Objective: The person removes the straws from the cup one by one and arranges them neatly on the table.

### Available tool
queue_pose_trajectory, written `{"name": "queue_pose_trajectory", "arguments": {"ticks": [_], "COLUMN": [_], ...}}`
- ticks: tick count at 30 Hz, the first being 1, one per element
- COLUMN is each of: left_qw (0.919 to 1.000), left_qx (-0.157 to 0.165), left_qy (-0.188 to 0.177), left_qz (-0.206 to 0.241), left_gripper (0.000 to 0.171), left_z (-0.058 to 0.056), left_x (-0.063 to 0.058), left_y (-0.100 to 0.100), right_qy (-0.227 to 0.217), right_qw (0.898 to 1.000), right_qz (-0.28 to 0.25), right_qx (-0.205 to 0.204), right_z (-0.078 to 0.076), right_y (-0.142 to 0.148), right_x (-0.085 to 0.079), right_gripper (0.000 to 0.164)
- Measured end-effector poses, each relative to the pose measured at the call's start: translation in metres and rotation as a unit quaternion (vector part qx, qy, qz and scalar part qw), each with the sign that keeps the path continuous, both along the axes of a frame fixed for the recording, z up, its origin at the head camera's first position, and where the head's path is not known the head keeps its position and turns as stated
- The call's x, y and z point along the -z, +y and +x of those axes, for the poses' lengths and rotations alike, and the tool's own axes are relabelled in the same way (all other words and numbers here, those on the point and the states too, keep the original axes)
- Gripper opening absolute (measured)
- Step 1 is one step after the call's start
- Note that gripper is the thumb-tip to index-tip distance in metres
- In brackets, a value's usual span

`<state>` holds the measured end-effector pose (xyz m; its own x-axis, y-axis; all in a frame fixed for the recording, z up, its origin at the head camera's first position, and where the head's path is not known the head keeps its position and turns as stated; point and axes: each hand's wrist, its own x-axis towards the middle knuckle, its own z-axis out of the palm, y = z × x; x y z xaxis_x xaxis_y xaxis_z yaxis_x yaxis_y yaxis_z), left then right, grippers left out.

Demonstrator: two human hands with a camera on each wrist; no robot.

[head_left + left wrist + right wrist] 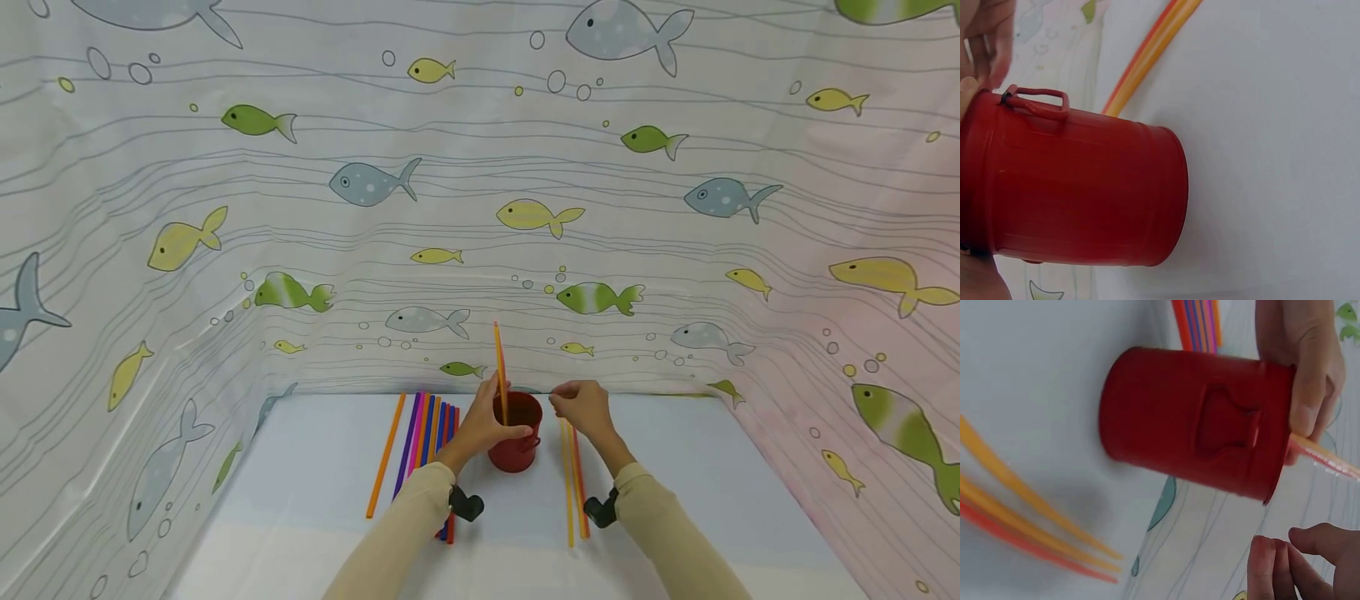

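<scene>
A small red metal bucket with a wire-like side handle stands upright on the table. My left hand grips it at the rim, thumb across the near side and fingers behind. Two thin sticks, an orange stick and a reddish one, stand in the bucket and lean against its rim; the right wrist view shows printing on them. My right hand hovers just right of the bucket, fingers loosely bent and thumb near the fingertips, holding nothing. In the right wrist view its fingers are apart from the bucket.
Right of the bucket lie a few loose sticks, yellow-orange sticks and a red one. Several coloured sticks lie side by side on the left, partly under my left forearm. A fish-patterned curtain encloses the white table.
</scene>
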<state>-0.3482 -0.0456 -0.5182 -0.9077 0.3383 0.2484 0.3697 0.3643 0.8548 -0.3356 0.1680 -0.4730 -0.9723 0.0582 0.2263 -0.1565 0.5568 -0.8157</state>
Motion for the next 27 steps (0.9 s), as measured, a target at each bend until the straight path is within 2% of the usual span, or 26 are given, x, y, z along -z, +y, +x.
{"name": "queue_pose_trajectory", "arguments": {"ticks": [7,13,18,27], "left_qw": [1.0000,0.9999,0.9999,0.9999], "left_qx": [0.001,-0.001,0.003,0.005], "left_qy": [0.005,0.008,0.005,0.006], "left_qz": [0.008,0.010,0.013,0.012], "left_gripper": [0.104,0.104,0.107,0.108], "left_z": [-0.001,0.000,0.002,0.002], "left_x": [0.001,0.000,0.000,0.001], "left_y": [0.000,0.001,0.001,-0.001], "right_qy": [0.024,0.043,0.034,0.033], "right_qw": [1.000,0.999,0.999,0.998], "right_qz": [-0.003,0.029,0.037,0.041], "right_qx": [-0.012,-0.017,-0.020,-0.026], "right_z": [-0.005,-0.011,-0.016,-0.013], "right_y": [-0.026,-0.043,-0.051,-0.064], "right_x": [-0.008,-0.005,-0.001,-0.001], "right_gripper": [0.010,0.015,0.014,0.011]}}
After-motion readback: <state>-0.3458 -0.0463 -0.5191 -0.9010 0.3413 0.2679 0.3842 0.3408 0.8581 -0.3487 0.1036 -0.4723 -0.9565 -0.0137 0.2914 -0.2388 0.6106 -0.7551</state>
